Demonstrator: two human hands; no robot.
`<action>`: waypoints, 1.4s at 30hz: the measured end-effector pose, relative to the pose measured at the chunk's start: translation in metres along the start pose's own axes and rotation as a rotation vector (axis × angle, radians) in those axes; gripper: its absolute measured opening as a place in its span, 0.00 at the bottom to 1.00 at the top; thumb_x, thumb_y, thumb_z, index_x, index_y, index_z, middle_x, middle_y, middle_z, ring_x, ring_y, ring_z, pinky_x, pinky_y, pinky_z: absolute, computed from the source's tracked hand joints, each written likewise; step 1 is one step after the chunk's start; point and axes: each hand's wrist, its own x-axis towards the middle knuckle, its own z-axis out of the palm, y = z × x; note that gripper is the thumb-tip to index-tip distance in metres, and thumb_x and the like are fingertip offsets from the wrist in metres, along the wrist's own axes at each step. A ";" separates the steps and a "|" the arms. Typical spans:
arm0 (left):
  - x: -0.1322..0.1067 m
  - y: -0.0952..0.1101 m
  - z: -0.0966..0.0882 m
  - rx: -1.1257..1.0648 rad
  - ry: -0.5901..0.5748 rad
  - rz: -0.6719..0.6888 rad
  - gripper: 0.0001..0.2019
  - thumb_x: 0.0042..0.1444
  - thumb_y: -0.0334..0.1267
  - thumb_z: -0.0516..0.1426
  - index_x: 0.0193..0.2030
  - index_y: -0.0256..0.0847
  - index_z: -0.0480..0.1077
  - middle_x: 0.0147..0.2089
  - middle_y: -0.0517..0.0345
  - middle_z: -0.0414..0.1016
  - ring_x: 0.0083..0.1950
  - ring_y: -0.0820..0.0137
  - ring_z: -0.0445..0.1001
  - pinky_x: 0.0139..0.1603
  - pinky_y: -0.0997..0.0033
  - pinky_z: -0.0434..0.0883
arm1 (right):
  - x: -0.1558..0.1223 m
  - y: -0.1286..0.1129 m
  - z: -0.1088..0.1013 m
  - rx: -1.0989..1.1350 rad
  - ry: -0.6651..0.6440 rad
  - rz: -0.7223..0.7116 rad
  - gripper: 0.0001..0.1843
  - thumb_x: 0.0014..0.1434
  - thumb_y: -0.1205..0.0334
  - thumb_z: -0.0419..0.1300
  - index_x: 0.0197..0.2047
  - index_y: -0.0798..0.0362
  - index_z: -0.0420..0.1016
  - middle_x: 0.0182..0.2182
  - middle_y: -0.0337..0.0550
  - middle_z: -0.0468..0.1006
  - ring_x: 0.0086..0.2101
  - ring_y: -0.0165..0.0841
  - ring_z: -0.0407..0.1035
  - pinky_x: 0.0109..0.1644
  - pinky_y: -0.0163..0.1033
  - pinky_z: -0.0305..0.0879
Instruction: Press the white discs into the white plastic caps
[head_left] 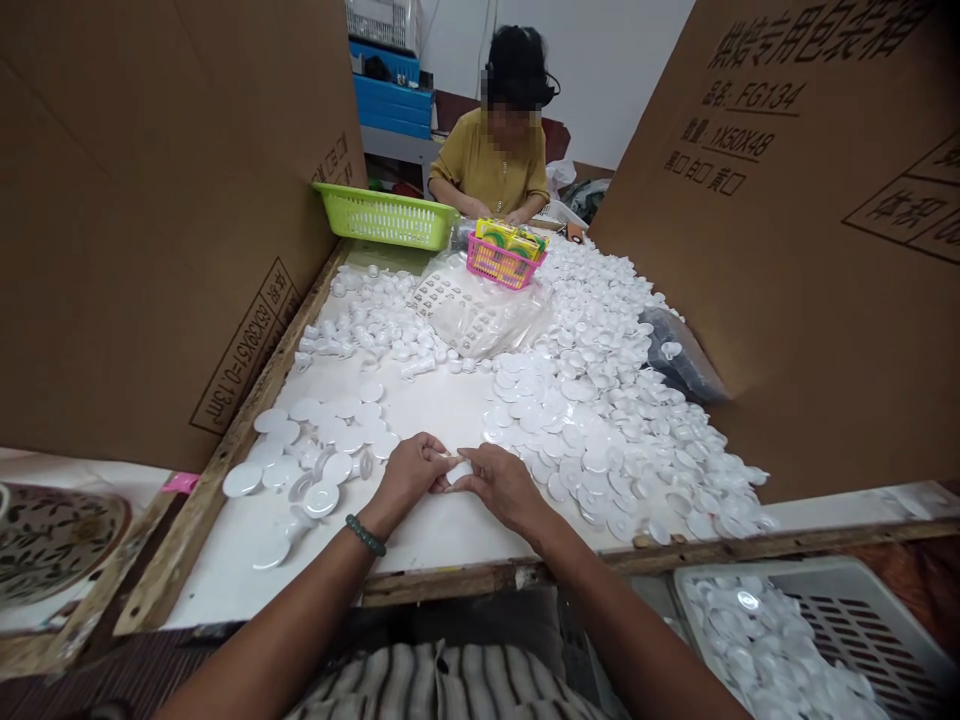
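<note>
My left hand (409, 472) and my right hand (501, 484) meet over the near middle of the white table (442, 410). Both pinch one small white plastic piece (459, 470) between their fingertips. My left wrist wears a dark green bead bracelet (365, 535). Flat white round discs (319, 445) lie just left of my left hand. A big heap of white plastic caps (607, 410) spreads to the right of my right hand.
Tall brown cardboard sheets (150, 200) wall the table left and right. A person in a yellow shirt (491, 160) works at the far end beside a green basket (386, 215) and a pink basket (499, 262). A grey crate (885, 630) of white parts sits low right.
</note>
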 end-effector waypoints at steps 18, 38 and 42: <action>-0.025 0.002 0.002 0.437 0.141 0.221 0.10 0.54 0.46 0.51 0.34 0.41 0.64 0.21 0.64 0.69 0.24 0.70 0.70 0.27 0.73 0.63 | -0.009 -0.019 0.007 -0.170 -0.007 0.005 0.13 0.61 0.52 0.52 0.39 0.51 0.72 0.27 0.39 0.70 0.31 0.31 0.63 0.34 0.34 0.57; -0.030 -0.024 -0.008 1.090 0.543 0.598 0.11 0.52 0.37 0.56 0.44 0.42 0.70 0.55 0.48 0.68 0.60 0.51 0.59 0.59 0.42 0.54 | 0.103 -0.022 0.000 -0.360 0.130 -0.143 0.13 0.62 0.64 0.50 0.46 0.52 0.73 0.47 0.50 0.70 0.45 0.38 0.64 0.47 0.43 0.61; -0.026 -0.033 -0.007 1.146 0.554 0.607 0.17 0.55 0.41 0.54 0.52 0.44 0.67 0.57 0.49 0.67 0.61 0.53 0.58 0.59 0.45 0.55 | 0.160 -0.039 0.014 -0.428 0.068 -0.251 0.15 0.61 0.66 0.52 0.49 0.50 0.71 0.51 0.49 0.67 0.48 0.39 0.61 0.47 0.42 0.60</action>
